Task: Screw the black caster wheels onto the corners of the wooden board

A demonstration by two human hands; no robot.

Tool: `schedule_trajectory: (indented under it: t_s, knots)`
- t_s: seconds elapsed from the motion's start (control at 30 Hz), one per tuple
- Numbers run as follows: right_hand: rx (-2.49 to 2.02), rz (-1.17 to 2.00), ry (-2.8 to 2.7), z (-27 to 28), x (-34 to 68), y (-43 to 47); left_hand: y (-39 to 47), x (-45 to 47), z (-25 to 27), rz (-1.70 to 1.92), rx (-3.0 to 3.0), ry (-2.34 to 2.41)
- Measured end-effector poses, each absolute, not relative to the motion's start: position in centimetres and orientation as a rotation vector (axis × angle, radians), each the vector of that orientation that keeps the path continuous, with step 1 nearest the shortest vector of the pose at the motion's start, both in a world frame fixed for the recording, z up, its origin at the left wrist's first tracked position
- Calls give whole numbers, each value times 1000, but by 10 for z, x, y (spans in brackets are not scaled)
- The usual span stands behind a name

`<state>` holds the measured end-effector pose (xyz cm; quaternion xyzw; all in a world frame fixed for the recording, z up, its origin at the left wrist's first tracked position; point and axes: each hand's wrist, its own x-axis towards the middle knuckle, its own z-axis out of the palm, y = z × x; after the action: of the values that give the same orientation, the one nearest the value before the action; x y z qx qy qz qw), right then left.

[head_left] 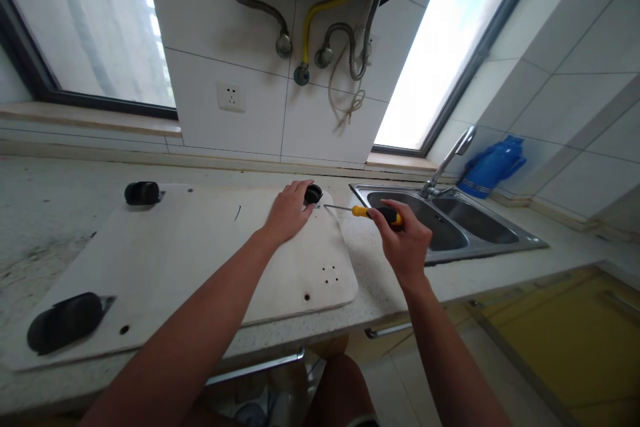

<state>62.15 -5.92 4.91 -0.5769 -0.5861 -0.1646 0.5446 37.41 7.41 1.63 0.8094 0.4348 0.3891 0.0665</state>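
A white board (200,247) with rounded corners lies flat on the countertop. My left hand (289,212) is closed around a black caster wheel (313,194) at the board's far right corner. In my right hand (407,240) is a yellow-and-black screwdriver (361,211), held nearly level with its shaft pointing left. The tip is close to the caster's mounting plate; I cannot tell whether it touches a screw. Two more black casters, one far left (142,193) and one near left (65,322), stand on the board. Small holes (330,274) mark its near right corner.
Right of the board is a double steel sink (453,240) with a faucet (455,153). A blue thermos (493,167) leans by the wall behind it. Pipes and a yellow hose (313,13) hang above the counter. Drawer handles (257,365) project below the front edge.
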Motion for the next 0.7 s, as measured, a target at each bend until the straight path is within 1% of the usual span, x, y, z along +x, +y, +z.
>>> schedule_trajectory:
  t_s: [0.17, 0.3, 0.4, 0.7]
  knots:
    - [-1613, -60, -1366, -14, 635, -107, 68, 383, 22, 1049, 2440, 1513]
    - [-1702, -2, -1355, -51, 626, -130, 69, 388, 26, 1012, 2416, 1620]
    - [-1767, -10, -1332, -55, 618, -130, 71, 387, 27, 1018, 2397, 1644]
    - [-1987, 23, -1364, -39, 612, -127, 47, 383, 37, 1125, 2344, 1636]
